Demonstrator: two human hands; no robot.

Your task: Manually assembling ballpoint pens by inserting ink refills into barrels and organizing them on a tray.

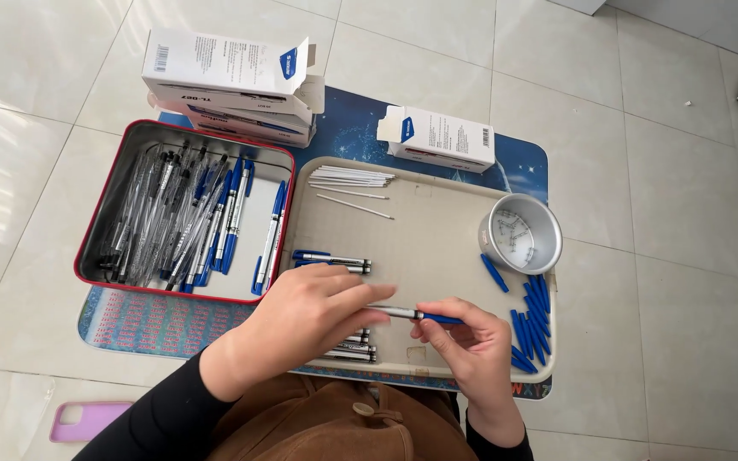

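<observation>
Both hands pinching one pen [412,315] over beige tray [437,230].
Left hand [305,320] on barrel, right hand [471,346] on blue end; bare tray beyond fingertips, three boxes [442,137] past far rim.

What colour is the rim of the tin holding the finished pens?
Red, around the metal tin at left, seen in the head view.

Pen barrels [354,348] under left hand, pink phone [87,420] cut off at edge

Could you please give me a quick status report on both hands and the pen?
Left hand and right hand both gripping one pen above the beige tray. Loose blue caps lie right. Nothing in the way.
</observation>
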